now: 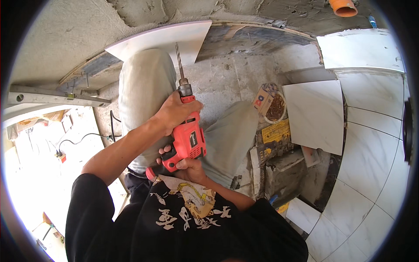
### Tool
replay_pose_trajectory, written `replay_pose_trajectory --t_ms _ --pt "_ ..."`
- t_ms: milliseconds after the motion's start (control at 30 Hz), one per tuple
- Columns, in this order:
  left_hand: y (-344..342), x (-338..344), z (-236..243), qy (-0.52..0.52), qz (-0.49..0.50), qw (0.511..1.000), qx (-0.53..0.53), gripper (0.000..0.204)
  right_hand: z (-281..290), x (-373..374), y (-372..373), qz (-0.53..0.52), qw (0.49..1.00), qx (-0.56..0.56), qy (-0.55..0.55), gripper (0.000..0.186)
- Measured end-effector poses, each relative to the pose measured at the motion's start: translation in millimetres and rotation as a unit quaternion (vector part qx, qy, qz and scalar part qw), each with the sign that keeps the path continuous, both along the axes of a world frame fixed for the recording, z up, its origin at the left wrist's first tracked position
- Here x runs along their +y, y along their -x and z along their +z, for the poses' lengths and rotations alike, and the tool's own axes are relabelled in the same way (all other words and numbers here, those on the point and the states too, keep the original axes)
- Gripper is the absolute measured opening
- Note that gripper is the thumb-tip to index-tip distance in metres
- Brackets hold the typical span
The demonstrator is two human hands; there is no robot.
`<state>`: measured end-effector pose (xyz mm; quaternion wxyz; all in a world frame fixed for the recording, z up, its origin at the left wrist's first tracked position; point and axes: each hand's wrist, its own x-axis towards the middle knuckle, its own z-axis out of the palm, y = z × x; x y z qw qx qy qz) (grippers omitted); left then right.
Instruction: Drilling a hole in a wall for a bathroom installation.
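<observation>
A red rotary hammer drill (189,140) is held in front of my body, its long spiral bit (179,59) pointing up and away from me. My left hand (176,112) wraps round its front, just behind the dark chuck (185,87). Lower down, my right hand (188,169) grips the rear of the body. The bit's tip overlaps a white tile (185,37) leaning by the wall; I cannot tell whether they touch. My bent left knee (147,83), in pale trousers, is close beside the bit.
An orange pipe end (343,7) projects at the far right. Right of my legs are a tub of screws (276,108), a loose tile (315,115) and a mortar-stained box (286,174). White tiling (364,153) lies beyond. At left are a metal level (56,99) and a black cable (83,139).
</observation>
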<state>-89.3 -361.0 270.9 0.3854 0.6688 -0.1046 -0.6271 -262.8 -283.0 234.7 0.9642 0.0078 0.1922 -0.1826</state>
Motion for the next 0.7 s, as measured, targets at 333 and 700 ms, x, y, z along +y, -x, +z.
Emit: replay_pose_trajectory --t_ms 333,700 --pt "1.1 -0.6 -0.6 -0.001 0.004 1.0 -0.026 0.032 0.0 -3.8 -2.4 0.014 1.0 -0.016 -0.017 0.063" --pt "6.4 2.3 -6.1 0.013 0.009 0.997 -0.073 0.027 2.6 -2.6 2.4 0.01 1.0 -0.01 -0.025 0.064"
